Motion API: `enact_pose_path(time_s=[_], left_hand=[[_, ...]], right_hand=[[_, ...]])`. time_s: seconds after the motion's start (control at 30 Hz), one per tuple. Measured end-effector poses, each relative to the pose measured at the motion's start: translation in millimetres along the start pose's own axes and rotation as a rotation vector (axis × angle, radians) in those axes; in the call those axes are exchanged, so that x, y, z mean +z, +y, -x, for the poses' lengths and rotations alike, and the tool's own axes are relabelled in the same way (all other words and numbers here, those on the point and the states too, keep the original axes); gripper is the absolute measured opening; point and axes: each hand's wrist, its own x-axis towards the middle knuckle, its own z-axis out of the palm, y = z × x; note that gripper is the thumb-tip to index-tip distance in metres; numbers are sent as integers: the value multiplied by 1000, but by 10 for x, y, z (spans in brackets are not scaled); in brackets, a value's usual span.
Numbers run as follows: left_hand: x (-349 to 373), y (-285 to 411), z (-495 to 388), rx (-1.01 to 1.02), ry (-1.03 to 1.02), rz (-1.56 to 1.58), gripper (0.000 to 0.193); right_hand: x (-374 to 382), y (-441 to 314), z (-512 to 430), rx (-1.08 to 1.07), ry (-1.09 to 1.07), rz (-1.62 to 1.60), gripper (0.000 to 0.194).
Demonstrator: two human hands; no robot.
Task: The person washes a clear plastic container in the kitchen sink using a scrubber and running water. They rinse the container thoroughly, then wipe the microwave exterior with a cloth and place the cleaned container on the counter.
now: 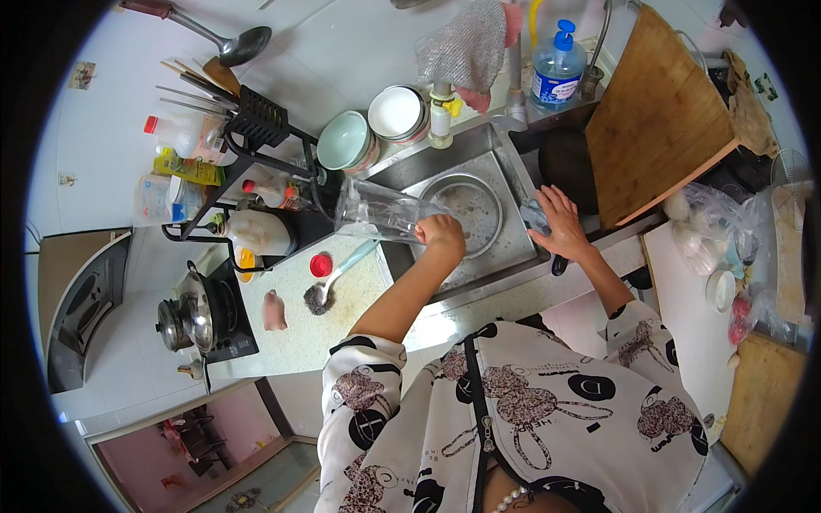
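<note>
My left hand [442, 237] grips the narrower end of a large clear plastic bottle [378, 210], tilted sideways over the left edge of the steel sink [442, 288]. A round metal rim surrounds the lower middle of the sink basin. My right hand [561, 221] is spread, palm down, at the sink's right edge. Beside its thumb is a greyish-blue item [533, 217], perhaps a cloth; whether I touch it is hard to tell. A black handle [559, 265] pokes out below that hand. On the counter lie a red cap [321, 265] and a steel-wool scrubber [317, 298] with a pale handle.
Stacked bowls [346, 141] stand behind the sink, near a faucet [441, 118] and a blue pump bottle [559, 70]. A wooden cutting board [660, 122] leans at right over a dark pan [564, 160]. Leftward are a black rack [211, 205] with bottles and a lidded pot [199, 308].
</note>
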Motion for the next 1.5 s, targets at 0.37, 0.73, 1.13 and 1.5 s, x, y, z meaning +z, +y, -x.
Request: enact_pose_path(time_s=[0.37, 0.73, 1.13, 1.5], left_hand=[[-126, -310, 169, 55, 346, 71, 16], [351, -613, -225, 309, 162, 1946, 42], [419, -480, -461, 273, 399, 1674, 43], [-46, -429, -28, 517, 552, 1259, 41]], right_hand=[[-232, -260, -455, -108, 211, -80, 53], [86, -151, -1777, -71, 274, 75, 40], [36, -770, -1572, 133, -44, -917, 24], [748, -959, -2474, -423, -1093, 130, 23]])
